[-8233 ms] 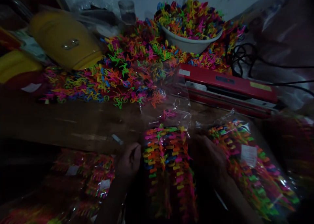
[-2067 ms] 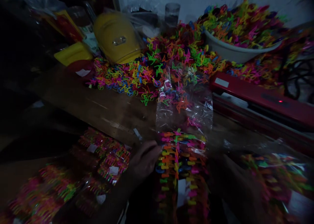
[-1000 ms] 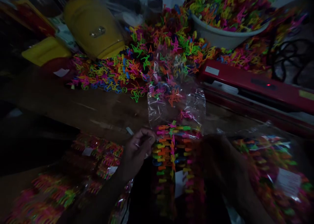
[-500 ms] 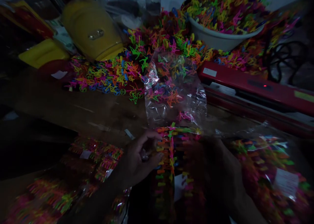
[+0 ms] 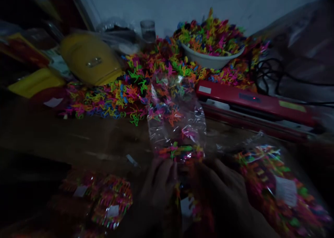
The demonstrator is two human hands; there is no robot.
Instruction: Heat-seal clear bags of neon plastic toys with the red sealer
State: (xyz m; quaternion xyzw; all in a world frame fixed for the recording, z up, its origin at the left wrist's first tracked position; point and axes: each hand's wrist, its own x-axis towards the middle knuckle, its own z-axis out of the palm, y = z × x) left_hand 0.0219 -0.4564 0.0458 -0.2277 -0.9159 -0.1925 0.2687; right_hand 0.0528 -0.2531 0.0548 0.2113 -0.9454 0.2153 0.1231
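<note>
A clear plastic bag (image 5: 177, 126) lies at the centre with loose colourful plastic pieces in its far part and packed rows of them in its near part. My left hand (image 5: 160, 177) rests at the left side of the packed rows, its fingers bent over them. On their right side is my right hand (image 5: 224, 189), dark and blurred, with its fingertips against the pieces. A white label (image 5: 187, 207) shows between the hands. Whether the fingers grip the bag is too dark to tell.
Loose pieces (image 5: 104, 100) are heaped behind, around a white bowl (image 5: 212, 60) full of them. A red sealer (image 5: 250, 102) sits right. Filled bags lie at the right (image 5: 281, 182) and left (image 5: 113, 199). A yellow container (image 5: 90, 62) stands back left.
The view has tilted up, so the table things appear lower and further left. My left hand has turned and its fingers have come down onto the rows; my right hand has moved inward over them.
</note>
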